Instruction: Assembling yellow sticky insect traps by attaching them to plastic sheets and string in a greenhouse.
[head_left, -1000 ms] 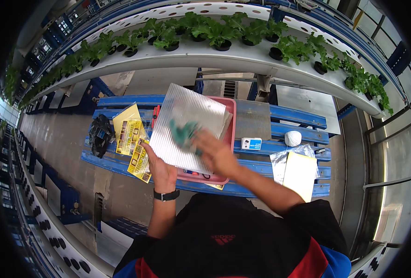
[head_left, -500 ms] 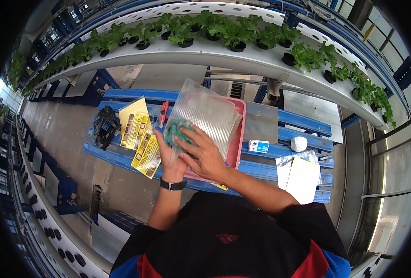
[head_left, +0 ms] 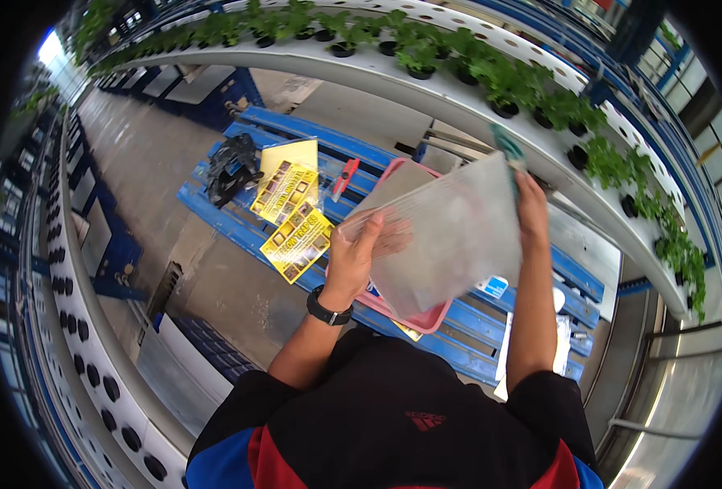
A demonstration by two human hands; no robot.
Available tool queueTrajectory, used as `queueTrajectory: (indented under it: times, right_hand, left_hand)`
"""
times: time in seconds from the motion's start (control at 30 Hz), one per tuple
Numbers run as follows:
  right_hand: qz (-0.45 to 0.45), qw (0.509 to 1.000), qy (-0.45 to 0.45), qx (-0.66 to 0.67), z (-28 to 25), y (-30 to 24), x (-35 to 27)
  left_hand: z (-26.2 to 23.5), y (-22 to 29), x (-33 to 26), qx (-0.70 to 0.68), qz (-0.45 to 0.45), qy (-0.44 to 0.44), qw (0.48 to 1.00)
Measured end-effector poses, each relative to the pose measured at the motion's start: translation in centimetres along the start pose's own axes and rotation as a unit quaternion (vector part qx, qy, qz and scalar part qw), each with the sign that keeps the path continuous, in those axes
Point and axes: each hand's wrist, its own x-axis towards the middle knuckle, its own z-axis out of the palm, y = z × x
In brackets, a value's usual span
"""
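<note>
Left hand (head_left: 353, 261) pinches clear plastic bag (head_left: 451, 236) edge; right hand (head_left: 530, 204) grips top corner. Keep bag taut, level above pink tray (head_left: 426, 314).

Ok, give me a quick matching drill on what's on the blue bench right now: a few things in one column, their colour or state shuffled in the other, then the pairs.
Things:
1. clear plastic sheet
2. tray
3. crumpled bag
4. sticky cards

Descriptions:
A. yellow, lying flat on the bench slats
B. black, at the bench's far left end
C. pink, under the raised sheet
D. see-through, held up by the left hand and the right hand

Pairs: 1-D, 2-C, 3-B, 4-A
</note>
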Motion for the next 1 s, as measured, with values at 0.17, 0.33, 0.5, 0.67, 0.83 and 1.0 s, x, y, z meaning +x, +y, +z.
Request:
queueTrajectory:
  times: [0.17, 0.33, 0.5, 0.67, 0.83, 1.0]
  right_hand:
    - [0.115, 0.932, -0.152, 0.31, 0.8, -6.4, -10.7]
    - [-0.062, 0.99, -0.128, 0.001, 1.5, -9.2, -14.3]
    - [-0.205, 0.956, -0.095, -0.188, 6.4, -10.3, -16.4]
    - [-0.341, 0.862, -0.226, -0.299, 13.0, -6.1, -18.8]
    - [-0.427, 0.809, -0.184, -0.359, 13.4, -5.9, -15.4]
    - [-0.395, 0.856, -0.039, -0.331, 12.1, -5.8, -9.1]
  left_hand:
    - [-0.7, -0.4, 3.0, -0.012, -0.035, 0.011, 0.999]
    - [-1.4, -5.6, 6.7, 0.369, 0.255, 0.148, 0.882]
    - [2.7, -2.0, 1.6, -0.014, -0.025, -0.065, 0.997]
    - [-1.7, -7.4, 0.6, 0.343, 0.311, -0.232, 0.855]
    - [2.1, -1.9, 0.4, -0.387, -0.032, -0.171, 0.905]
    - [3.4, -1.1, -0.5, -0.229, -0.079, -0.215, 0.946]
